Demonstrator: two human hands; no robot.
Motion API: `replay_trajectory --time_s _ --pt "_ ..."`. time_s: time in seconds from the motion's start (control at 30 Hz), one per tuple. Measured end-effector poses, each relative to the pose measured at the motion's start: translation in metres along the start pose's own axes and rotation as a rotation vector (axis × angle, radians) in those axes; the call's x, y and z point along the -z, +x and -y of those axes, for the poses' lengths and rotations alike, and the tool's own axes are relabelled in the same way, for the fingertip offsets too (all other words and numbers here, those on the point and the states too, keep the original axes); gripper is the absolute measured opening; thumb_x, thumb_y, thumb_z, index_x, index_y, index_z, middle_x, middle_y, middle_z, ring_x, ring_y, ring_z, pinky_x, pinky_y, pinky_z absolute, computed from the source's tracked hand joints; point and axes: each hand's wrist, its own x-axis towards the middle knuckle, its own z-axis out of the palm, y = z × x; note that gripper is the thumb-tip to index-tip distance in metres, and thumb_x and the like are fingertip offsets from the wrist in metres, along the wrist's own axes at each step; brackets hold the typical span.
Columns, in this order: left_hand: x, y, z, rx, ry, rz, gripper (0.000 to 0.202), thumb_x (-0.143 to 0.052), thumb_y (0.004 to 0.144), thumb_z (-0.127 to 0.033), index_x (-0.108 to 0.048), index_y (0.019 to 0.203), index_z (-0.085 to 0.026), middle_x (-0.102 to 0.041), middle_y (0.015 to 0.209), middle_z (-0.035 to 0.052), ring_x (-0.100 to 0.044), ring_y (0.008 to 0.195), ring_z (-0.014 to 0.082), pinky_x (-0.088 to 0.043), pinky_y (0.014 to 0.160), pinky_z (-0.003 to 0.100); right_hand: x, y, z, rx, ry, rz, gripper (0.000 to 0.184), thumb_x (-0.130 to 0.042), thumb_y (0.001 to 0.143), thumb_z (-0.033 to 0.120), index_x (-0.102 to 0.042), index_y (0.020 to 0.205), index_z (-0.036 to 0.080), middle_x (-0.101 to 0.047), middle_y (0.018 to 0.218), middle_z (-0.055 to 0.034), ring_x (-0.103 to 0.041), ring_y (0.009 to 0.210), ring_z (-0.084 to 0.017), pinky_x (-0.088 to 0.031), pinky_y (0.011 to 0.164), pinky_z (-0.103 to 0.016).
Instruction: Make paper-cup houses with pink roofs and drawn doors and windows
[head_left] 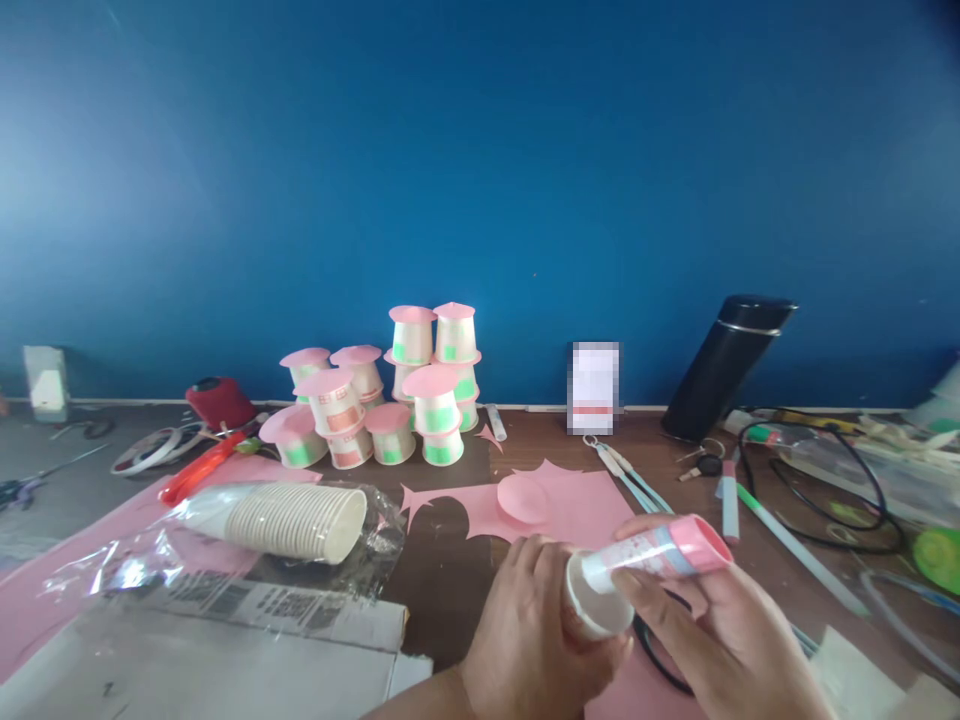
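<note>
My left hand [514,625] is wrapped around a white paper cup [600,618], whose round end faces up. A glue stick [649,555] with a pink base lies tilted in the fingers of my right hand [720,630]. Its front end is at the cup's rim; whether it touches the paper I cannot tell. Just beyond my hands, a pink paper circle [523,498] rests on a pink sheet [589,492] with scalloped cut edges. Several finished cups [341,412] with pink paper tops and green or red drawn patches stand stacked at the back.
A plastic-wrapped stack of paper cups [300,520] lies left, behind a white box [195,650]. Red-handled scissors [199,470] lie farther left. A black flask [724,370] leans on the blue wall. Markers [729,500], keys [705,462] and a black cable [832,545] lie right.
</note>
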Motion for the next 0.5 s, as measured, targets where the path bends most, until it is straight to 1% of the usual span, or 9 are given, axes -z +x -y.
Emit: replay_trajectory --time_s 0.07,0.17,0.23,0.33,0.43,0.5 --pt "0.0 -0.001 0.0 0.013 0.001 0.002 0.029 -0.068 0.061 -0.022 -0.056 0.088 -0.017 -0.061 0.092 0.0116 -0.055 0.088 0.0285 -0.048 0.078 0.047 0.0 0.001 -0.008 0.025 -0.06 0.079 0.025 -0.055 0.085 0.044 -0.066 0.09 0.023 -0.073 0.089 -0.0064 -0.069 0.081 -0.023 -0.057 0.073 -0.03" --pt "0.001 -0.002 -0.001 0.03 0.016 0.009 0.029 -0.067 0.06 -0.021 -0.055 0.086 -0.017 -0.06 0.09 0.011 -0.055 0.087 0.0285 -0.048 0.077 0.047 0.0 0.001 -0.016 0.038 -0.148 0.112 0.023 -0.056 0.086 0.04 -0.063 0.1 0.023 -0.072 0.095 -0.006 -0.068 0.085 -0.023 -0.056 0.074 -0.03" --pt "0.001 -0.002 -0.001 0.038 0.019 0.012 0.027 -0.067 0.061 -0.021 -0.055 0.086 -0.018 -0.061 0.09 0.0107 -0.055 0.086 0.0282 -0.048 0.077 0.047 0.0 0.001 -0.017 0.056 -0.201 0.112 0.022 -0.055 0.086 0.039 -0.061 0.098 0.023 -0.071 0.093 -0.0062 -0.068 0.082 -0.023 -0.056 0.072 -0.03" --pt "0.001 0.0 -0.002 0.057 0.006 0.028 0.028 -0.068 0.061 -0.023 -0.055 0.086 -0.018 -0.061 0.092 0.0115 -0.055 0.087 0.0287 -0.047 0.078 0.048 -0.001 0.0 -0.017 0.088 -0.289 0.105 0.021 -0.051 0.088 0.041 -0.061 0.091 0.022 -0.07 0.092 -0.0077 -0.068 0.083 -0.024 -0.056 0.073 -0.033" --pt "0.003 0.001 -0.004 0.082 0.003 0.039 0.029 -0.069 0.06 -0.023 -0.055 0.085 -0.016 -0.061 0.091 0.0128 -0.055 0.087 0.0299 -0.047 0.078 0.05 0.0 0.0 -0.017 0.086 -0.342 0.051 0.024 -0.052 0.087 0.043 -0.062 0.092 0.022 -0.07 0.092 -0.008 -0.068 0.084 -0.025 -0.056 0.074 -0.035" --pt "0.003 0.002 -0.005 0.085 0.005 0.032 0.027 -0.067 0.061 -0.023 -0.056 0.085 -0.015 -0.061 0.09 0.0134 -0.055 0.086 0.0303 -0.047 0.078 0.05 0.003 0.001 -0.017 0.062 -0.323 0.009 0.026 -0.054 0.086 0.045 -0.064 0.093 0.023 -0.072 0.091 -0.0068 -0.07 0.082 -0.024 -0.057 0.071 -0.031"
